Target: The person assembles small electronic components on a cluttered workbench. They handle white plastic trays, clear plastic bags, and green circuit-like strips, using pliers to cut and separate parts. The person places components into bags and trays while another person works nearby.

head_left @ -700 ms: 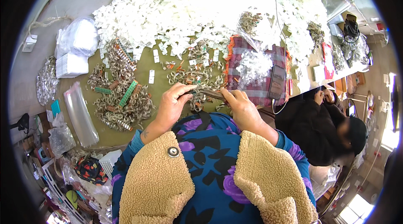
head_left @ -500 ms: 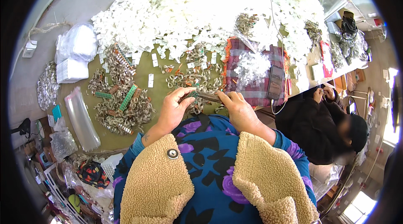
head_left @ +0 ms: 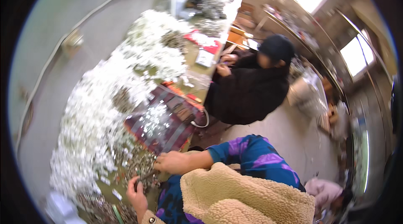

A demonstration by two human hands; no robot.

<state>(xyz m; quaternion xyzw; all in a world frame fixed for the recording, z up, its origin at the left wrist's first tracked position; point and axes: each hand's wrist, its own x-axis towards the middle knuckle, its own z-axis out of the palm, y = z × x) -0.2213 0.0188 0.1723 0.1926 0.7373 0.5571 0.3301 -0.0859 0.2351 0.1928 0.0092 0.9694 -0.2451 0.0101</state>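
Note:
My right hand (head_left: 173, 162) is closed in a pinch at the near edge of the worktable. Below and left of it, my left hand (head_left: 137, 196) has its thumb and fingers bent around one end of a thin dark strip (head_left: 148, 175). The strip spans the gap between both hands; blur hides its detail. Just beyond them lies a heap of small curled metallic pieces (head_left: 140, 159). A plaid cloth (head_left: 176, 130) with an orange fringe is spread past my right hand, with small clear-white pieces (head_left: 156, 119) on it.
A broad pile of small white pieces (head_left: 90, 110) covers much of the table along the wall. A co-worker in dark clothes (head_left: 252, 91) sits at the table's far side, hands close together. A red packet (head_left: 197, 38) and a white box (head_left: 205, 57) lie near them.
My view has swung to the right, bringing the co-worker and windows to the middle and top. Both hands still hold the strip, now lower left in the picture.

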